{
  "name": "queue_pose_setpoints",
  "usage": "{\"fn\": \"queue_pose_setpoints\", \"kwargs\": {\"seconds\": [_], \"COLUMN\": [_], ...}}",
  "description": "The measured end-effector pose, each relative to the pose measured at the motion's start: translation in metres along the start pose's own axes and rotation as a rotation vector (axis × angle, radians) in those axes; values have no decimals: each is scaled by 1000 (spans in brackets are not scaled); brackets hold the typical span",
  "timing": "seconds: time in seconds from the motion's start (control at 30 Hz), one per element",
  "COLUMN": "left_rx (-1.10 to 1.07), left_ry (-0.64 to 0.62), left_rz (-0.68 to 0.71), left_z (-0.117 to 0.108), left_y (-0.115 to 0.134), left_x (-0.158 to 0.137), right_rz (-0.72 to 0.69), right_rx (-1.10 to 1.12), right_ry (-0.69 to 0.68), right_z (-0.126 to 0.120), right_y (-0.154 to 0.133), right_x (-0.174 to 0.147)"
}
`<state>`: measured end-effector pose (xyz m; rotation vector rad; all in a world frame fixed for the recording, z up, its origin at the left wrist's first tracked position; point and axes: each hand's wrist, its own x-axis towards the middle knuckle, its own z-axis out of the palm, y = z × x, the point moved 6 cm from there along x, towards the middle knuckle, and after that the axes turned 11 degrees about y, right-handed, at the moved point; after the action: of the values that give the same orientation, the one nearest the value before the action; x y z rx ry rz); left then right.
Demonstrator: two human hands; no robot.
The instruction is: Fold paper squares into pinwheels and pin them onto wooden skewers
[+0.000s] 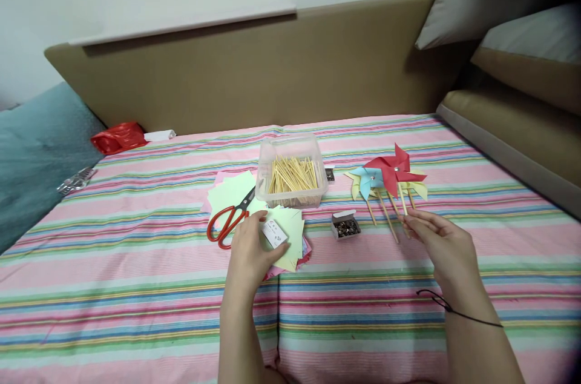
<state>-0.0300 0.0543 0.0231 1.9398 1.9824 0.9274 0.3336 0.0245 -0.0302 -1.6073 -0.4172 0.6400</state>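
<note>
My left hand (249, 251) is over a stack of pale green paper squares (295, 229), its thumb and fingers closed around the ends of a small white box (275, 233). Red-handled scissors (231, 218) lie just left of that hand. In my right hand (442, 238), thumb and fingers pinch the wooden stick of a red paper pinwheel (396, 169). Under and beside it lie a light blue pinwheel (370, 180) and yellow ones, partly covered. Between my hands stands an opened little box of metal brads (346, 226).
A clear plastic tub (290, 193) of wooden sticks stands at the centre, with another small open box (330, 174) by its right side. Red plastic (118, 138) and a clear packet (77, 181) lie at the left. A brown backrest (272, 69) borders the striped cloth (136, 263).
</note>
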Motion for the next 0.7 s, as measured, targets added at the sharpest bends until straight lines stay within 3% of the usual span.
{"fn": "queue_pose_setpoints", "kwargs": {"seconds": [0.47,0.7], "left_rx": [-7,-6], "left_ry": [-13,-7], "left_rz": [2,20], "left_z": [2,3], "left_y": [0,-1], "left_x": [3,3], "right_rz": [11,-73], "right_rx": [-67,-78], "right_ry": [115,154], "right_z": [-10,-13], "right_y": [7,9], "right_x": [8,14]}}
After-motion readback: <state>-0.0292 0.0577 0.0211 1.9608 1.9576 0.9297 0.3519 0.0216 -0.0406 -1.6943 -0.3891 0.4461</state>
